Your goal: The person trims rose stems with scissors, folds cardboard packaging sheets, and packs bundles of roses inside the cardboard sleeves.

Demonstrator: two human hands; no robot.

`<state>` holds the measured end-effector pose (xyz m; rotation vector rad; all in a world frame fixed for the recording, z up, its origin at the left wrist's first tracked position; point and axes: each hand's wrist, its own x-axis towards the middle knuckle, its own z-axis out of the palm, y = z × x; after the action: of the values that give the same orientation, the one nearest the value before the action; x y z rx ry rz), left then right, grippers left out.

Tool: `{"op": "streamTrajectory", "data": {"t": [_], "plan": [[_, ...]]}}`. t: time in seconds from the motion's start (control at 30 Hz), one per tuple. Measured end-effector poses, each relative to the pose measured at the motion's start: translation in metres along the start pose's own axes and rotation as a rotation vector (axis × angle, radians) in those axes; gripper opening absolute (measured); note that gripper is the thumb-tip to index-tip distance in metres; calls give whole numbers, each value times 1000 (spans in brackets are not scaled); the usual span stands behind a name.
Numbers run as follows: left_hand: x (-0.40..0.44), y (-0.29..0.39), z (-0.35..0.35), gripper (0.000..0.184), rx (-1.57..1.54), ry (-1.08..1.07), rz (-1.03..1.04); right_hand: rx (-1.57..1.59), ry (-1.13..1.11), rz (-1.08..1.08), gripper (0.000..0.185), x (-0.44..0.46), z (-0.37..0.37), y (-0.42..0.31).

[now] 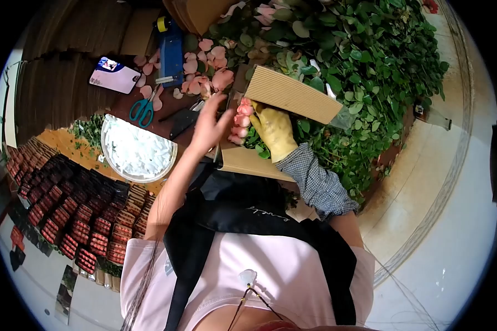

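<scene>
My left hand (211,126) is bare, its fingers apart, just left of a row of pink roses (241,122). On the other side of the roses, my right hand (274,130) wears a yellow glove and its fingers curl against the blooms and green leaves; what it grips is partly hidden. A corrugated cardboard flap (294,94) slants above the gloved hand. Below the roses lies another cardboard piece (255,165).
Green rose stems (364,83) pile up at the right. At the left are a white tub of white pieces (139,148), teal scissors (142,112), a phone (115,75), a blue tape dispenser (170,55), loose petals (190,66) and rows of packed roses (83,212).
</scene>
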<state>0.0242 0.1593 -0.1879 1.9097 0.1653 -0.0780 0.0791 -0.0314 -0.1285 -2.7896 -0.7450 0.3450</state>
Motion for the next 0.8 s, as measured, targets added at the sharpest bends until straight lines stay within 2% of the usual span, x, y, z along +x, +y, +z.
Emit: {"op": "streamTrajectory", "data": {"t": [0.03, 0.07, 0.13, 0.17, 0.23, 0.3, 0.37, 0.4, 0.43, 0.5, 0.53, 0.6, 0.63, 0.7, 0.73, 0.77, 0.8], "plan": [[0, 13, -14, 30, 78, 103, 48, 3, -2, -6, 32, 5, -10, -7], [-4, 24, -21, 25, 62, 134, -62, 474, -197, 316, 30, 12, -20, -16], [-5, 47, -27, 19, -64, 149, -231, 947, -374, 630, 28, 14, -21, -19], [-3, 46, -20, 19, -165, 52, -252, 670, -173, 384, 26, 9, -5, -12], [3, 43, 0, 21, -578, -337, -508, -2, 89, -76, 22, 3, 6, 0], [1, 16, 34, 24, -168, -418, -235, 77, 0, -52, 25, 1, -8, 1], [-5, -5, 53, 26, 232, -306, -104, 222, -44, -4, 25, -13, -5, 17], [-6, 14, 44, 33, 185, -337, -113, 439, 88, -137, 29, -22, -15, 23], [-10, 16, 41, 42, 161, -305, -34, 643, 56, -113, 33, -22, -56, 3], [-11, 16, 38, 44, 100, -350, -65, 749, 230, -66, 32, -26, -99, -16], [-10, 16, 37, 44, 105, -365, -84, 742, 239, -91, 32, -20, -99, -13], [-7, 20, 38, 45, 133, -394, -108, 124, 268, -118, 41, -8, -92, -5], [-7, 21, 39, 46, 147, -404, -117, 61, -135, 156, 50, 2, -86, -7], [-7, 14, 42, 43, 140, -414, -118, 92, -181, 32, 56, 23, -90, 0], [-8, 13, 41, 43, 102, -387, -80, 646, -205, -60, 61, 41, -97, -8], [-11, 12, 42, 44, 62, -366, -45, 826, -222, 75, 69, 63, -103, -21], [-11, 12, 43, 45, 81, -357, -44, 900, -138, 40, 77, 98, -99, -28]]}}
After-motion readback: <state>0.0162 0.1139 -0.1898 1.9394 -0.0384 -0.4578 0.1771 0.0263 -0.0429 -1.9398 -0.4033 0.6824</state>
